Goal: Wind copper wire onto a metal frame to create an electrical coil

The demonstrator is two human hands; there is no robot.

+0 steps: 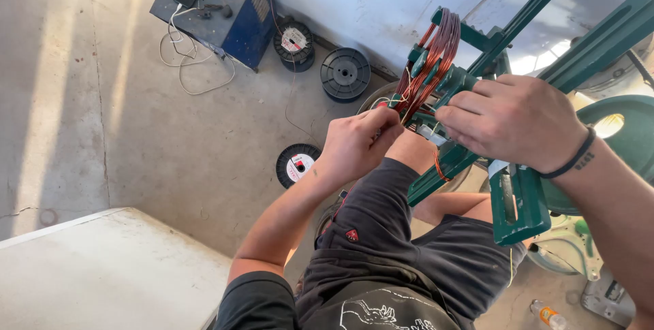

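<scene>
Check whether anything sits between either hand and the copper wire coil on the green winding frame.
Nothing visible does. The left hand pinches thin strands at the lower end of the copper wire coil, and the right hand rests on the green winding frame right beside it.

Bare forearms here, short dark sleeves ending above the elbows. A dark band (575, 158) circles the right wrist, with a small dark marking (584, 161) just beside it. Dark grey shorts (409, 248) carry a small red badge (351, 234), and the dark shirt (381, 309) shows a white line drawing.
</scene>
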